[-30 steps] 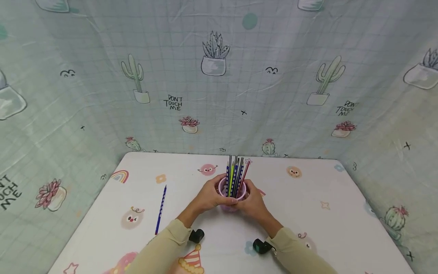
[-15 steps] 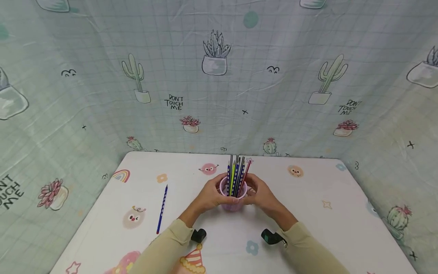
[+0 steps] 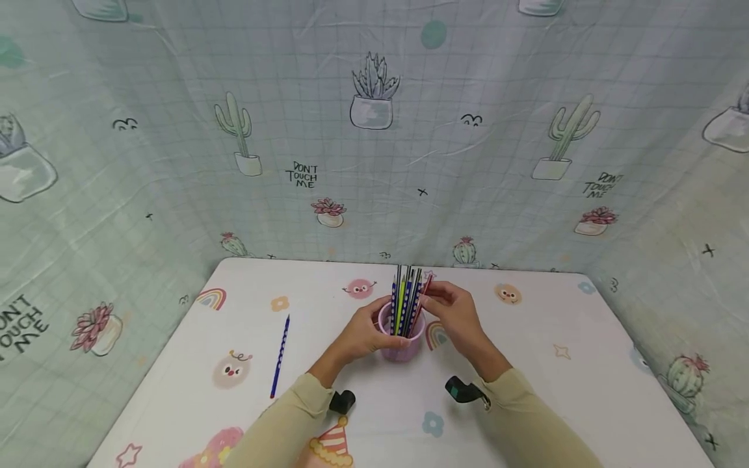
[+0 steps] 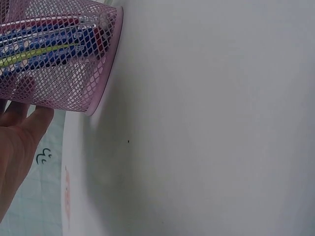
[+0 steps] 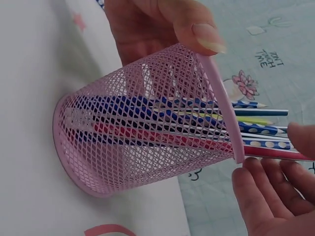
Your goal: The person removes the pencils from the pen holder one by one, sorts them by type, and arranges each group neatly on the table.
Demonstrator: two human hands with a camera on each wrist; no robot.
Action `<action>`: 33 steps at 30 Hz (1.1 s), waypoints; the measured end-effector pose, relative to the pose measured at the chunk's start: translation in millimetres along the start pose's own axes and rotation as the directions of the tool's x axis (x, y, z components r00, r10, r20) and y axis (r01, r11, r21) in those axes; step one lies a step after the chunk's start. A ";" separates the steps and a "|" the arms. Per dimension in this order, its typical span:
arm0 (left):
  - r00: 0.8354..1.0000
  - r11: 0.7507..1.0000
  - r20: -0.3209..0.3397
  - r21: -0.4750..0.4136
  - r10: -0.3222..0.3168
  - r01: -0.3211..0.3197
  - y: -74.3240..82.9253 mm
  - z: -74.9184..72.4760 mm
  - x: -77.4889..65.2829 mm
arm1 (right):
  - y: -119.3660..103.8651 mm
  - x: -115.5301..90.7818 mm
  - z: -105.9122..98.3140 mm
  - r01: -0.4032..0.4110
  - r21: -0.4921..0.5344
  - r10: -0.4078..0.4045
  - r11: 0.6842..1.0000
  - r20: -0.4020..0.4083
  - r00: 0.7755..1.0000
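Cloth-walled booth point(image 3: 374, 169) around a table point(image 3: 585, 377)

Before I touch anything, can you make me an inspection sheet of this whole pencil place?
Surface: white table printed with smiley faces, rainbows and flowers.
Job's things: pink mesh pencil cup holding blue dotted pencils, a lime one and a red pencil, among others.
Clutter: one loose blue dotted pencil lying on the table, left of the cup.
Hands: left hand grips the cup; right hand is at the red pencil, but whether it pinches it is unclear.
Cables: nothing seen.
Surroundings: pale green cloth with cactus drawings and "Don't touch me" lettering.
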State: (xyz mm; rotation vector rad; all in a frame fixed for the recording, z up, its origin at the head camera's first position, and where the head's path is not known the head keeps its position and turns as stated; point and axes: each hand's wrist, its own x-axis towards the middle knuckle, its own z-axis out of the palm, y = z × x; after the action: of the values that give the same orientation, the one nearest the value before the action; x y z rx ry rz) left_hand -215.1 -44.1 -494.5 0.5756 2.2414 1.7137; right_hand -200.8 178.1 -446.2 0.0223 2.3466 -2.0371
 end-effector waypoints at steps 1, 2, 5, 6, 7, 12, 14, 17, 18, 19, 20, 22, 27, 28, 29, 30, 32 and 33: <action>1.000 1.000 -0.002 0.003 0.002 -0.002 -0.5 -0.5 -0.2 | -0.3 1.0 1.7 0.001 -0.002 -0.001 1.000 -0.020 1.000; 1.000 1.000 -0.003 0.005 0.004 -0.004 -1.1 -1.1 -0.4 | -0.5 2.2 3.2 0.000 0.000 0.000 1.000 -0.040 0.999; 1.000 1.000 -0.002 0.010 0.002 -0.002 -1.2 -1.0 -0.4 | -0.3 3.3 5.4 0.001 0.000 -0.001 1.000 -0.091 0.996; 1.000 1.000 -0.002 0.010 0.001 -0.001 -0.9 -0.9 -0.6 | -0.3 3.3 5.9 -0.001 -0.008 0.000 1.000 -0.107 0.994; 1.000 1.000 -0.001 0.008 0.001 -0.001 -0.6 -1.1 -1.0 | -0.2 3.4 6.5 -0.002 -0.012 0.001 1.000 -0.120 0.993; 1.000 1.000 0.000 0.002 0.003 -0.003 -0.8 -2.8 -2.7 | -0.7 5.7 9.8 -0.010 -0.017 0.007 1.000 -0.153 0.988; 1.000 1.000 0.000 0.003 0.008 -0.008 -0.9 -2.9 -2.4 | -0.8 6.7 10.6 -0.007 -0.012 0.005 1.000 -0.157 0.988; 1.000 1.000 0.003 0.005 0.007 -0.008 -0.1 -1.5 -1.9 | -1.1 6.7 11.7 -0.005 -0.007 0.003 1.000 -0.171 0.985; 1.000 1.000 0.005 0.006 0.005 -0.005 0.2 -0.7 -1.7 | -1.1 6.1 11.9 -0.007 -0.009 0.005 1.000 -0.180 0.984; 1.000 1.000 0.007 0.006 0.004 -0.004 0.3 -0.2 -1.2 | -1.6 6.0 12.2 -0.009 -0.012 0.007 1.000 -0.189 0.982; 1.000 1.000 0.012 0.007 0.001 -0.001 0.2 0.3 -0.7 | -1.9 5.9 12.4 -0.014 -0.017 0.010 1.000 -0.200 0.980; 1.000 1.000 0.018 0.012 -0.007 0.007 0.1 1.1 0.2 | -2.6 5.8 12.4 -0.018 -0.024 0.012 1.000 -0.222 0.975; 1.000 1.000 0.013 0.027 -0.011 0.011 -0.7 0.2 0.9 | -7.0 7.4 13.1 0.007 -0.038 -0.017 0.999 -0.260 0.965; 1.000 0.999 0.009 0.031 -0.013 0.012 -0.6 -0.4 0.6 | -8.1 7.7 13.4 0.016 -0.043 -0.027 0.999 -0.262 0.965; 1.000 0.999 0.006 0.032 -0.013 0.013 -0.4 -1.0 0.2 | -9.4 8.2 13.7 0.026 -0.045 -0.037 0.999 -0.266 0.963; 1.000 0.999 0.003 0.035 -0.013 0.013 -0.1 -1.7 -0.3 | -10.8 8.7 14.1 0.035 -0.046 -0.047 0.998 -0.271 0.962; 1.000 0.999 -0.002 0.037 -0.011 0.011 0.3 -2.9 -1.0 | -13.7 10.0 14.5 0.058 -0.044 -0.068 0.997 -0.281 0.957; 1.000 0.999 -0.004 0.036 -0.008 0.009 0.7 -3.5 -1.3 | -15.5 10.9 14.5 0.072 -0.039 -0.080 0.997 -0.288 0.954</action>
State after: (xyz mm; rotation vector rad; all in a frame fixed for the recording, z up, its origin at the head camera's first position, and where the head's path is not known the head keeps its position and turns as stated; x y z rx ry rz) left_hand -215.3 -47.6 -493.0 0.5707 2.2779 1.6749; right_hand -211.9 161.4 -433.4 0.2506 2.5809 -2.1675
